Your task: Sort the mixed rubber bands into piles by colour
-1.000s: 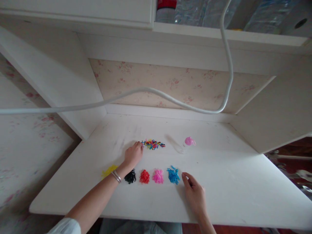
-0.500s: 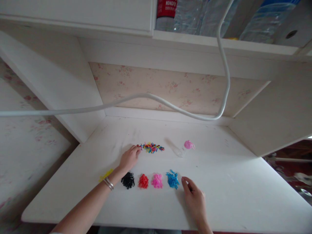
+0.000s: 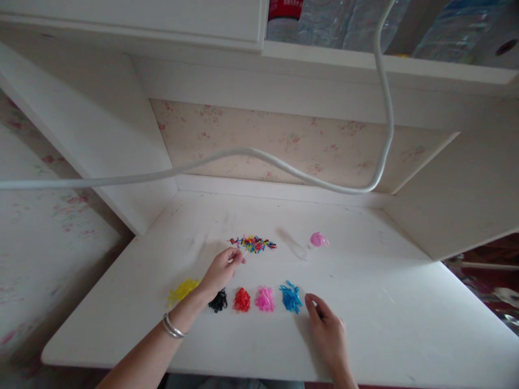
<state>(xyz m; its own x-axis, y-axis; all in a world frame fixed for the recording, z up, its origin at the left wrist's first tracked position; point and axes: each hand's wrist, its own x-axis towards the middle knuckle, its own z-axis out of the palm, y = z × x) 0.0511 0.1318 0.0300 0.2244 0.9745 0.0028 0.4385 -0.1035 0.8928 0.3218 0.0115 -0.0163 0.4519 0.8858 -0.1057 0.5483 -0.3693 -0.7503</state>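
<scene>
My left hand [image 3: 224,266] is closed in a pinch just below a mixed pile of small coloured rubber bands [image 3: 254,244]. A thin, pale rubber band [image 3: 245,253] shows at its fingertips. Beneath that arm, in a row, lie yellow bands [image 3: 183,290] and black bands [image 3: 219,300], both partly covered. Red bands [image 3: 242,300], pink bands [image 3: 265,299] and blue bands [image 3: 291,297] continue the row to the right. My right hand [image 3: 327,328] rests beside the blue heap, thumb and forefinger pressed together; whether anything is between them is too small to see.
A clear container [image 3: 300,252] with a pink lid [image 3: 318,239] lies beyond the piles on the white desk [image 3: 385,319]. A white cable [image 3: 316,186] hangs across the view. Shelves above hold bottles [image 3: 286,9], and side panels flank the desk.
My left hand has moved right and slightly nearer from the mixed pile's left end, a thin band now showing at its fingertips. The right hand stays by the blue bands. The view has shifted slightly.
</scene>
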